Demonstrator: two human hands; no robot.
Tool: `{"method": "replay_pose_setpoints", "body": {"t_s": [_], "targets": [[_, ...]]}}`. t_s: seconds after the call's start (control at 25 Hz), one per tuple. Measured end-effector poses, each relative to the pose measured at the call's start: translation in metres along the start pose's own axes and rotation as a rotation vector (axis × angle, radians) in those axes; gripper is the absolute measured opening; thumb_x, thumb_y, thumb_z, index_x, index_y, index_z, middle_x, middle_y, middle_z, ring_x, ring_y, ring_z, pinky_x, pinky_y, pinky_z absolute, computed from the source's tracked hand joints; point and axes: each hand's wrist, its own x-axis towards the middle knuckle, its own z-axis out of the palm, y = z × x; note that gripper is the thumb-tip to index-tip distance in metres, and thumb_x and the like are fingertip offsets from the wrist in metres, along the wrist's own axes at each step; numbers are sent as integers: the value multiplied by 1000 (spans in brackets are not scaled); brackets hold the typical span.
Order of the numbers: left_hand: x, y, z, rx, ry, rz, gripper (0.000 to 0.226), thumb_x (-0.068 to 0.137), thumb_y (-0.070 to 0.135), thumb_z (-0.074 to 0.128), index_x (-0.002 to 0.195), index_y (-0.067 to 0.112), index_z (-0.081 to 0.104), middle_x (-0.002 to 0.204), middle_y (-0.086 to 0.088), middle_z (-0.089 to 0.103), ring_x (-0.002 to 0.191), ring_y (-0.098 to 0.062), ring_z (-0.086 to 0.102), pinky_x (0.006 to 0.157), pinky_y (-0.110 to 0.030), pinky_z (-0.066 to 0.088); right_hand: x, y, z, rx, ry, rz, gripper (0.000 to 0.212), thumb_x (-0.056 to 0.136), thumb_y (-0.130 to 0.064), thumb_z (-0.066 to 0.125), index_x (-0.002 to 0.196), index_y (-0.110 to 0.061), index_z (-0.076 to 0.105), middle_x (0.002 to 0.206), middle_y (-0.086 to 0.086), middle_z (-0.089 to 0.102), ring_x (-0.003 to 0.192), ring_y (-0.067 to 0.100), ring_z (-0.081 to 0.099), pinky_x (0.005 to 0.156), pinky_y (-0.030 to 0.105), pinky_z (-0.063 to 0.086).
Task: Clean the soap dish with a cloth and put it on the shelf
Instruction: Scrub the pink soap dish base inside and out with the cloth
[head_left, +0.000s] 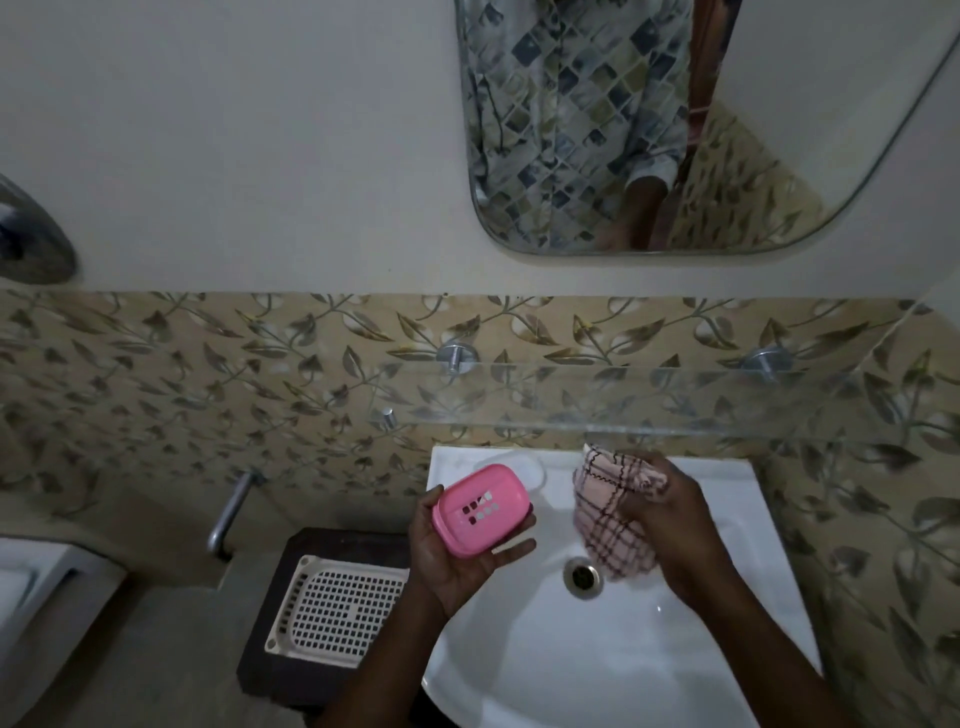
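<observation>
My left hand holds a pink plastic soap dish with small drain holes, tilted, over the left edge of the white sink. My right hand grips a bunched pink checked cloth above the basin, to the right of the dish and apart from it. A clear glass shelf on metal brackets runs along the tiled wall just above the sink.
The sink drain lies below the cloth. A cream perforated tray sits on a dark stool left of the sink. A metal tap juts from the wall at left. A mirror hangs above the shelf.
</observation>
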Motion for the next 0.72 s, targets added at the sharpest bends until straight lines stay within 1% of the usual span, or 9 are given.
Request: {"method": "replay_pose_setpoints", "body": {"t_s": [0.08, 0.16, 0.28, 0.4, 0.48, 0.52, 0.56, 0.6, 0.72], "targets": [[3, 1, -1, 11, -20, -6, 91, 63, 48, 74, 138, 1, 54, 144, -38, 42, 136, -58, 34, 111, -74, 17, 7, -4, -2, -413, 102, -99, 50, 78, 6, 66, 121, -19, 58, 102, 3, 73, 96, 26, 68, 77, 29, 53], [6, -4, 1, 41, -15, -13, 84, 69, 50, 67, 137, 2, 55, 144, -37, 42, 132, -56, 40, 110, -74, 20, 5, -11, 12, -628, 180, -147, 40, 84, -9, 68, 120, -17, 53, 97, 12, 73, 91, 31, 69, 74, 34, 54], [8, -21, 10, 28, 35, -20, 76, 82, 55, 49, 135, 2, 57, 137, -34, 52, 119, -51, 54, 103, -70, 38, -7, -19, 60, -965, 154, -293, 24, 97, -24, 52, 120, -20, 52, 105, 8, 71, 97, 30, 67, 78, 35, 53], [7, -24, 18, -102, 45, -34, 73, 84, 53, 47, 132, -1, 57, 120, -28, 64, 102, -41, 66, 83, -49, 57, -17, -1, 88, -938, -271, -368, 51, 91, -36, 57, 137, -17, 46, 132, 6, 57, 121, 26, 55, 100, 35, 46], [5, -17, 20, -207, 6, -68, 76, 84, 55, 47, 126, -6, 60, 112, -30, 66, 98, -43, 68, 81, -49, 59, -23, 16, 77, -997, -498, -492, 89, 76, -53, 68, 148, -15, 32, 149, 7, 43, 137, 27, 39, 114, 42, 32], [3, -12, 21, -227, -19, -96, 80, 84, 57, 44, 125, -9, 61, 112, -32, 65, 98, -44, 68, 85, -50, 57, -22, 26, 68, -1122, -519, -644, 105, 67, -59, 72, 151, -12, 28, 154, 9, 36, 142, 29, 32, 118, 49, 24], [1, -9, 21, -236, -42, -132, 84, 83, 59, 43, 126, -11, 59, 114, -33, 64, 99, -43, 67, 89, -49, 55, -19, 36, 60, -1228, -483, -802, 110, 62, -56, 78, 150, -9, 32, 155, 12, 36, 143, 31, 31, 118, 55, 20], [1, -8, 22, -232, -60, -168, 86, 82, 59, 44, 128, -13, 56, 117, -33, 62, 101, -42, 65, 93, -47, 52, -15, 44, 55, -1236, -421, -935, 100, 63, -43, 84, 146, -6, 43, 150, 15, 44, 139, 34, 39, 116, 58, 21], [7, -9, 19, -122, -50, -184, 82, 79, 52, 51, 131, -11, 55, 125, -32, 58, 108, -41, 61, 100, -48, 44, 2, 51, 45, -977, -319, -1098, 58, 71, -10, 81, 127, -7, 65, 130, 14, 64, 121, 31, 60, 107, 50, 43]]}}
